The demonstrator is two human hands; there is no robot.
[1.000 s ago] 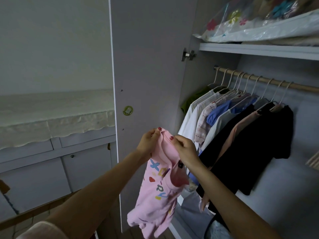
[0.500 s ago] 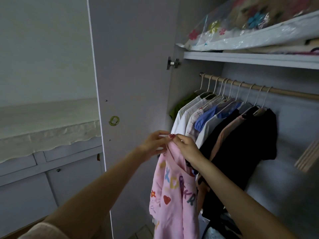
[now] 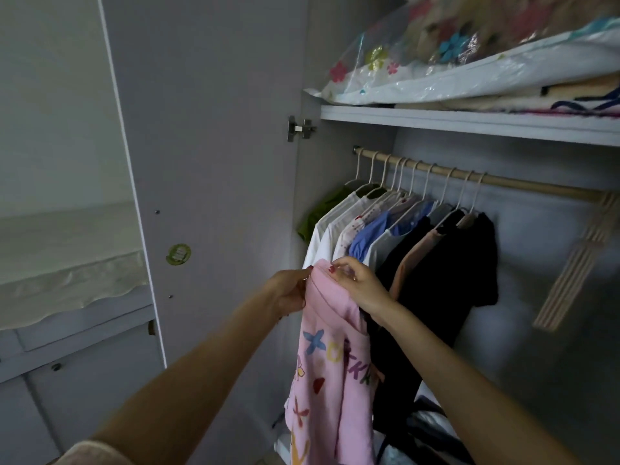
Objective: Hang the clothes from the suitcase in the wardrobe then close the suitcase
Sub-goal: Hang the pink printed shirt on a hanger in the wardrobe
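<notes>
A pink shirt (image 3: pixel 330 370) printed with coloured letters, flowers and a heart hangs down in front of the open wardrobe. My left hand (image 3: pixel 290 292) pinches its top edge from the left. From the right, my right hand (image 3: pixel 357 283) pinches the same edge with its fingertips. Both hands are below and left of the wooden rail (image 3: pixel 503 182), in front of the hanging clothes (image 3: pixel 419 243). Whether a hanger is inside the shirt is hidden. The suitcase is out of view.
The wardrobe door (image 3: pixel 208 162) stands open on the left. Empty wooden hangers (image 3: pixel 577 263) dangle at the rail's right end. Bagged bedding (image 3: pixel 469 62) lies on the shelf (image 3: pixel 469 124) above. A cabinet (image 3: pixel 73 380) stands at lower left.
The shirt has been lifted and now hangs straight, closer to the rail. My hands have come together at its top edge. The view has turned toward the wardrobe.
</notes>
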